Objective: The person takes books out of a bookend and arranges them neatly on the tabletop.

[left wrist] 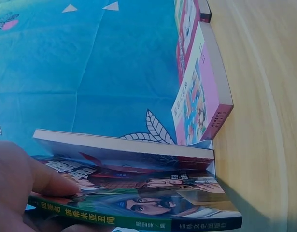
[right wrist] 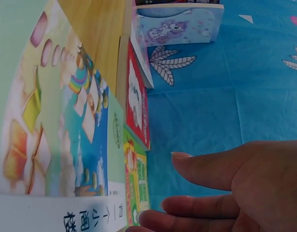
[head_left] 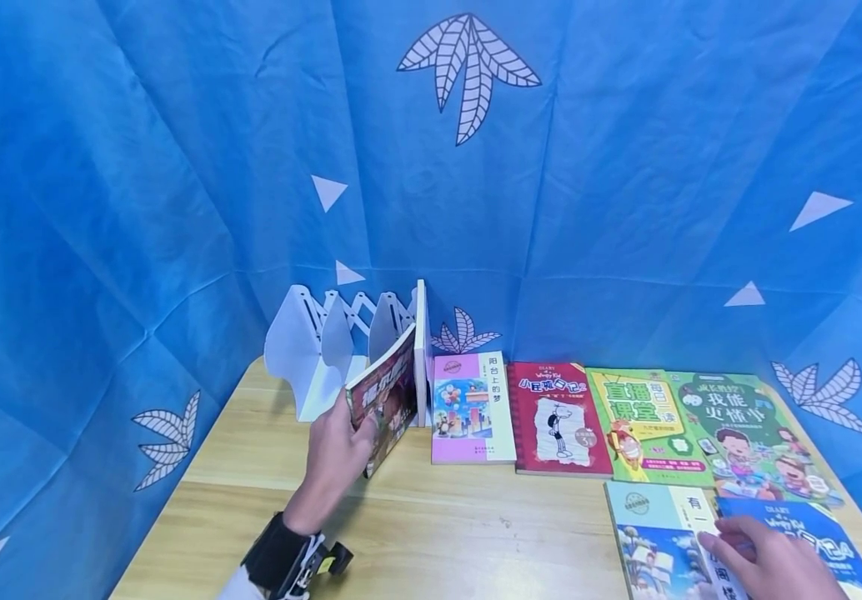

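My left hand (head_left: 335, 454) grips a book with a dark illustrated cover (head_left: 384, 398) by its lower edge. The book stands tilted on the table, its top leaning against the end panel of a white folding book rack (head_left: 323, 343). In the left wrist view my thumb (left wrist: 47, 181) presses the cover of that book (left wrist: 143, 193) near its green spine. My right hand (head_left: 764, 560) lies at the near right with straight fingers (right wrist: 211, 169) resting on a pale green picture book (head_left: 659, 546) (right wrist: 56, 121), beside a blue book (head_left: 814, 533).
Several books lie flat in a row behind: pink (head_left: 472, 408) (left wrist: 202, 94), red (head_left: 558, 417) (right wrist: 136, 96), yellow-green (head_left: 647, 425), green (head_left: 746, 433). The wooden table (head_left: 461, 533) is closed in by blue cloth (head_left: 176, 167) at back and sides.
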`<state>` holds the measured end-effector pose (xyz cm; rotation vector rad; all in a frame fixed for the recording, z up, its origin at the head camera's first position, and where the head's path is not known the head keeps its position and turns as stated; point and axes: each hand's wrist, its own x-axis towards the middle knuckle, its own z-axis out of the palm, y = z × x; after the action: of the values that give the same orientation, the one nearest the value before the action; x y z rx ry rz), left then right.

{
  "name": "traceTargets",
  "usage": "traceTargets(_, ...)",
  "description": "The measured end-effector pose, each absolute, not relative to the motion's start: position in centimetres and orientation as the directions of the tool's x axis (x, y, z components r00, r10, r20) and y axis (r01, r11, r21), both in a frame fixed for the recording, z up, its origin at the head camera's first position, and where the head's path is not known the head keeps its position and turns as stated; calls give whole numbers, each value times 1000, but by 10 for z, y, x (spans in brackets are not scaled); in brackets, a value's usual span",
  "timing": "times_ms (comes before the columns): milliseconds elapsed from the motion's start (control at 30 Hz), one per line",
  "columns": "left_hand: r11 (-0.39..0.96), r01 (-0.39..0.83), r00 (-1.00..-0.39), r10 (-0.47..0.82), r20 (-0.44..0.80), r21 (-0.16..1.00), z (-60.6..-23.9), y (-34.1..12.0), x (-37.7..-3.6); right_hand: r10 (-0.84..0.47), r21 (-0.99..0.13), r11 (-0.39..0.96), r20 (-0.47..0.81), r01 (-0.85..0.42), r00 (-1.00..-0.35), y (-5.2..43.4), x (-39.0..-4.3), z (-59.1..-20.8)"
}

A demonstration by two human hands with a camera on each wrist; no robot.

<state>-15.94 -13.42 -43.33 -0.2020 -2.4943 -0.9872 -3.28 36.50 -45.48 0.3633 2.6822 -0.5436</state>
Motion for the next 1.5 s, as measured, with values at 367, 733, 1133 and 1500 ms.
traceTargets(367,688,239,-919,-67,389,685,-419,-143,-139,131,-379,877,-401,295,-907,355,-39,-444)
traceTargets(733,668,287,-911,-30,410,687,-405,-151,-114,110,-464,838,-375,289,-921,339,-46,-435)
traceTargets(1133,533,236,-965,32,259,813,-397,-142,-93,30,-518,834,-299,189,-954,312,-52,-427)
traceTargets(1500,419,209,-973,180,145,883,-400,-127,-76,-70,-610,787,-227,86,-971,276,-53,-424)
